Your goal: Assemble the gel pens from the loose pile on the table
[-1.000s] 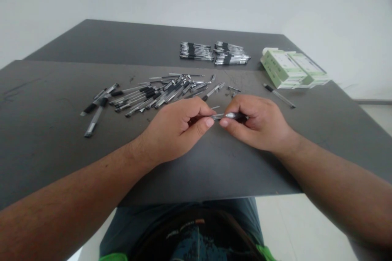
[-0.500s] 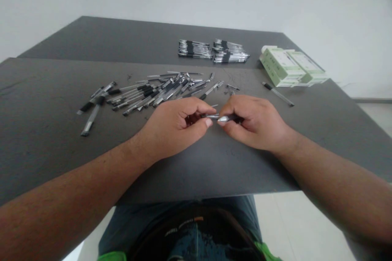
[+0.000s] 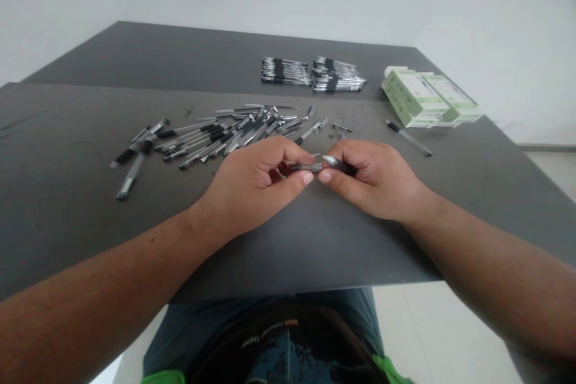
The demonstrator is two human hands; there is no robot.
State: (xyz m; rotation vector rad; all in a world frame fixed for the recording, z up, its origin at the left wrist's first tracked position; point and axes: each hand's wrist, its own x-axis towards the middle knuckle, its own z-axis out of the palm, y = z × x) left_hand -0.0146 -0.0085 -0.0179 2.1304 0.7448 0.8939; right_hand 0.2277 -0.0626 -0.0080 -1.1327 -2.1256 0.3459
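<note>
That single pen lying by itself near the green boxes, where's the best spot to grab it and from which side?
Take the lone pen across the middle of its clear barrel, coming from above. It lies flat on the table, its length running diagonally, with bare surface on both sides, so a thumb and finger should fit. The green boxes stand apart behind it.

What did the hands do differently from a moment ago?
The left hand and right hand drew a little closer, bringing the two pen pieces together tip to tip. Both hands keep their pinch. The loose pen pile, the bundles and the green boxes lie unmoved.
</note>
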